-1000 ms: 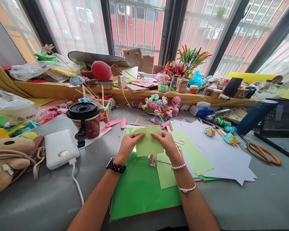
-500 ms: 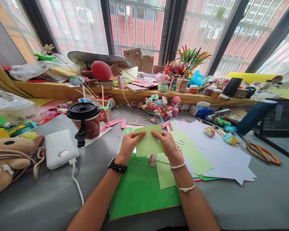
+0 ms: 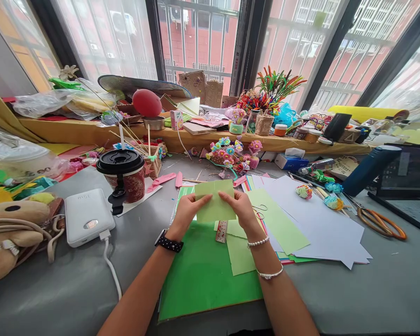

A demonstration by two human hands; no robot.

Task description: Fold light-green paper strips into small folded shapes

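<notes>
The single head camera looked from above and behind the person's forearms (image 3: 142, 280), facing forward and down over the grey table (image 3: 343, 298); it took in a wide sweep, with the left hand (image 3: 185, 212) and right hand (image 3: 244, 209) close by, just below mid-frame; the cloth-covered ledge (image 3: 203, 139) crossed farther off; the barred windows (image 3: 210, 46) stood beyond it, along the top edge, splaying outward at both sides.
</notes>
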